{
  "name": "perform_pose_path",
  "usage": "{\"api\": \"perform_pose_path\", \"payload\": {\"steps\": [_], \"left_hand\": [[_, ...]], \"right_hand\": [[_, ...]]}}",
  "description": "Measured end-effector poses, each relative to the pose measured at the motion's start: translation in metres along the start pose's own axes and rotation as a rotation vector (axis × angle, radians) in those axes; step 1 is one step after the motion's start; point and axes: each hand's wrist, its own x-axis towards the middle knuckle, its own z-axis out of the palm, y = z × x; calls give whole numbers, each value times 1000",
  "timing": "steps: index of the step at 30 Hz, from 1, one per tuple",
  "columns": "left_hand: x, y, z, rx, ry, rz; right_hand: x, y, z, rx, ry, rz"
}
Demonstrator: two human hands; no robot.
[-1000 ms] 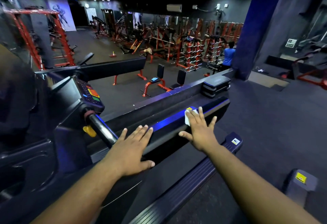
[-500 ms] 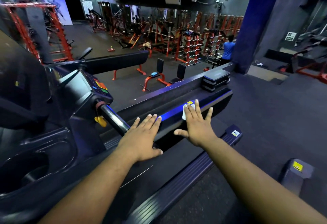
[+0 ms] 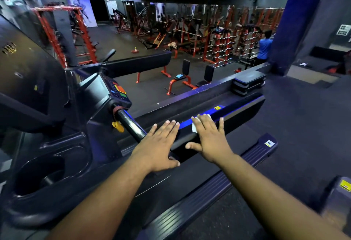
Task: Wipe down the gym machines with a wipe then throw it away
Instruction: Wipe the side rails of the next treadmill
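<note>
A black treadmill fills the lower left, with a console [image 3: 115, 89] and a long black side cover [image 3: 241, 107] lit by a blue strip. My right hand [image 3: 210, 139] lies flat with straight fingers on that cover, pressing a small white wipe [image 3: 195, 128] whose edges show past my fingertips. My left hand [image 3: 157, 146] rests flat beside it on the same cover, fingers straight, holding nothing. A black handlebar [image 3: 131, 126] runs from the console toward my left hand.
A ribbed side rail [image 3: 252, 154] runs below my right forearm. A cup holder [image 3: 41, 175] sits at lower left. Stacked step platforms [image 3: 248, 82] stand on the ledge ahead. Red benches and racks fill the lower gym floor, where a person in blue [image 3: 265, 48] stands.
My right hand has slid the wipe back along the cover toward me and toward my left hand. My left hand stays flat on the cover. The view has shifted right.
</note>
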Motion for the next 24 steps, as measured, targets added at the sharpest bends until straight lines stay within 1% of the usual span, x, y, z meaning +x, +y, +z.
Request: {"api": "perform_pose_path", "payload": {"steps": [2, 4, 7, 9, 11, 13, 15, 17, 20, 22, 23, 24], "left_hand": [[1, 0, 1, 11, 2, -3], [1, 0, 2, 19, -2, -7], [0, -1, 0, 15, -4, -14], [-1, 0, -1, 20, -5, -19], [-2, 0, -1, 21, -6, -25], [-3, 1, -1, 19, -2, -30], [-5, 0, -1, 1, -1, -36], [-5, -4, 0, -25, 15, -42], [-3, -9, 1, -51, 19, -36], [-3, -9, 2, -38, -7, -22], [-4, -9, 1, -27, -17, -12], [-5, -9, 2, -16, -23, -8]], "right_hand": [[-17, -22, 15, 88, 36, -34], [-35, -40, 31, 144, 44, -124], [-35, -26, 30, 37, 48, -232], [-19, -1, 15, -42, 36, -186], [2, 17, -1, -65, -2, -64], [15, 17, -8, -81, -21, 15], [17, -3, -7, -63, -33, 23], [6, -30, 5, 7, -9, -27], [-21, -50, 25, 74, 16, -183], [-28, -36, 30, 24, 26, -280], [-28, -24, 29, -19, 44, -300], [-25, -12, 27, -43, 58, -280]]}}
